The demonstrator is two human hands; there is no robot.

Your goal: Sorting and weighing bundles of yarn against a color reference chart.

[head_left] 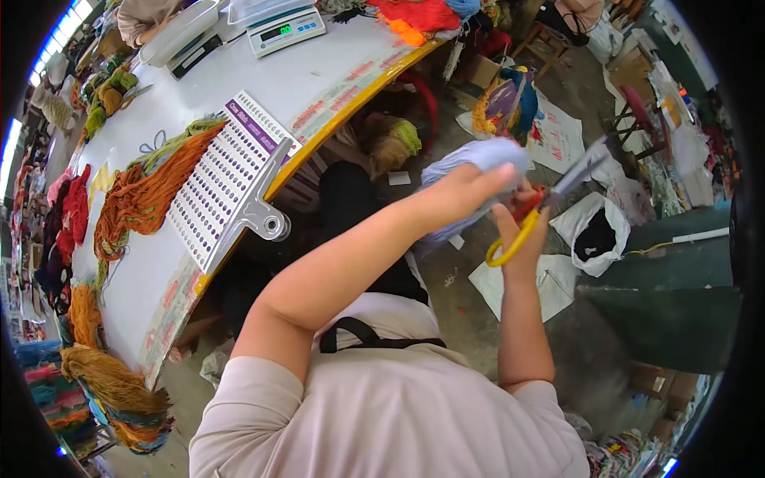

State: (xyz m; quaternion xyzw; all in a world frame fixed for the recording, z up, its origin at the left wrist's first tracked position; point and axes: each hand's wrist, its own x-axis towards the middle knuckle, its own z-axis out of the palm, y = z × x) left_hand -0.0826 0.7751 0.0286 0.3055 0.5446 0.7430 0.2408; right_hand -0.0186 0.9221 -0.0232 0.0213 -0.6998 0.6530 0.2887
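Note:
Off the right side of the table, my left hand (478, 190) is closed on a thick light-blue skein of yarn (470, 159), its thumb lying along the strands. Just beside it, my right hand (526, 239) holds a pair of scissors (575, 174) by yellow and red handles. The blades point up and to the right, away from the skein, and are blurred. Where the fingers of both hands come close together, the yarn partly hides behind them.
On the white table (215, 88) stand a digital scale (285, 32), a clipboard with a sticker sheet (231, 175) and orange yarn (159, 191). Multicoloured yarn (510, 103) hangs beyond. A white sack with dark contents (567, 219) sits on the floor. Another person (147, 20) is at the far left.

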